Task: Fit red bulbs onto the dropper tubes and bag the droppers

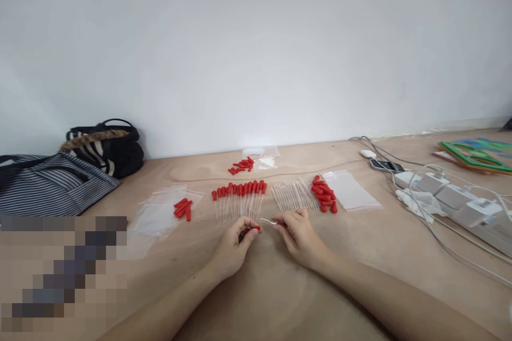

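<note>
My left hand (236, 245) pinches a red rubber bulb (256, 228), its open end toward the right. Close by on the right, my right hand (298, 234) grips a clear glass tube (267, 221), whose end points at the bulb; a small gap lies between them. Behind my left hand is a row of droppers (244, 202), clear tubes capped with red bulbs. Bare glass tubes (294, 195) lie side by side behind my right hand, with a pile of red bulbs (323, 193) at their right.
Clear plastic bags (158, 213) lie at the left under some red bulbs (183, 209). More red bulbs (241, 165) lie at the back. White bags (352, 190), a power strip (492, 232) and cables are at the right. A striped bag (56, 181) is far left.
</note>
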Demonstrator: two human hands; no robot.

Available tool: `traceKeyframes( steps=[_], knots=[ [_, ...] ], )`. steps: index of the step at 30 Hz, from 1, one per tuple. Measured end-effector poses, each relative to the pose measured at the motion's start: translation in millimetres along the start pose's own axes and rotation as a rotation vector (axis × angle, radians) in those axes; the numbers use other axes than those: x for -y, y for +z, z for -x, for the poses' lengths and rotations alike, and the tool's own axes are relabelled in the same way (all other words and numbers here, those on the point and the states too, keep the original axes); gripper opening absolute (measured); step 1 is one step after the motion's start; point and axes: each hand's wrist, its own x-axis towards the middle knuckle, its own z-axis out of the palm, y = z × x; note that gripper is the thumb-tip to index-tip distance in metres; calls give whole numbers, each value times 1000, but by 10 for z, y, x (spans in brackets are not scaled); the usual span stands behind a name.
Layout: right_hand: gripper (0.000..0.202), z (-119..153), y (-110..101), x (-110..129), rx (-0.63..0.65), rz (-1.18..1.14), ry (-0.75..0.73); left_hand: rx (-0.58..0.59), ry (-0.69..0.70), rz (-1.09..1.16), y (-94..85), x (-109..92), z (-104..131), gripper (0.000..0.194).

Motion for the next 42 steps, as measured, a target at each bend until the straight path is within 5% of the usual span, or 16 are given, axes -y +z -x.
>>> traceKeyframes(
  steps=[12, 27, 42],
  knots=[
    [17, 30, 18, 74, 8, 35, -167, -132, 18, 150, 39, 34, -15, 21],
    [21, -84, -114, -43, 160, 100, -306, -103, 23, 132, 33, 82, 20, 19],
    [18, -110, -99, -19, 231, -106, -159, -113, 107, -3, 59, 114, 35, 12]
  ],
)
